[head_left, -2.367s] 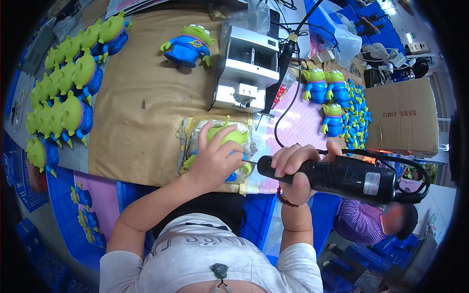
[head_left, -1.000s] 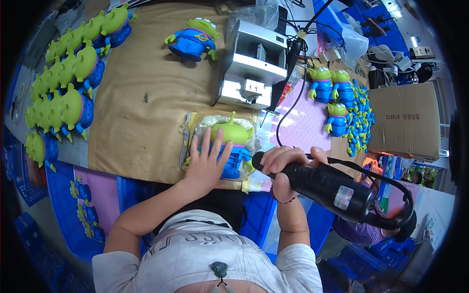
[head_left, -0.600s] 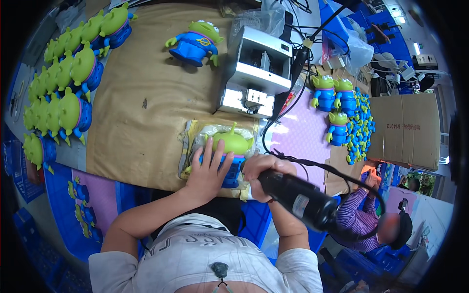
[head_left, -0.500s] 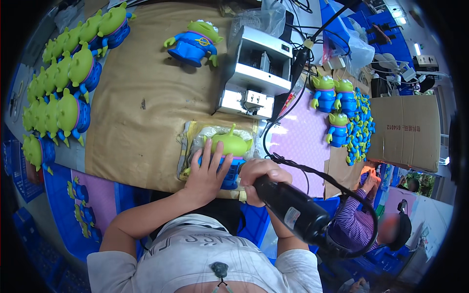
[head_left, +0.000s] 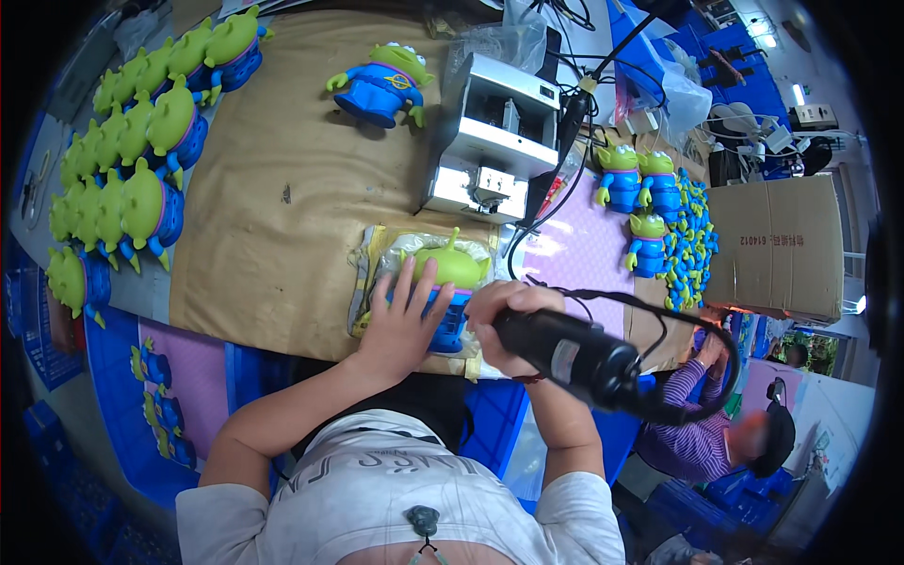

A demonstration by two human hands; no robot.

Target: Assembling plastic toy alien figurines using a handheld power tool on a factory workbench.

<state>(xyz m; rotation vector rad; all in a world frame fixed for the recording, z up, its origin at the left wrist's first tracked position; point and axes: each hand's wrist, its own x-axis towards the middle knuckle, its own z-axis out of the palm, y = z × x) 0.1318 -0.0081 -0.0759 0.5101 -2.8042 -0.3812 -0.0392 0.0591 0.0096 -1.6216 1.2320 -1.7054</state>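
Observation:
A green and blue alien toy figure lies in a padded, plastic-lined holder near the table's front edge, its rounded green head away from me. My left hand rests on the figure with the fingers stretched and spread across its head and blue back. Wrapped round the front end of a black corded electric screwdriver is my right hand, at the figure's right side. The tool is tilted, its rear end with the cable toward the lower right. My right fist hides its tip and any contact with the figure.
Rows of similar figures stand at the left. One figure lies farther back, beside a silver machine. Black cables cross the right side, near more figures and a carton. A co-worker sits at right.
The screwdriver's rear end has swung away from me, and my right hand has shifted slightly farther from my body. My left hand stays on the figure. The whole view has shifted a little.

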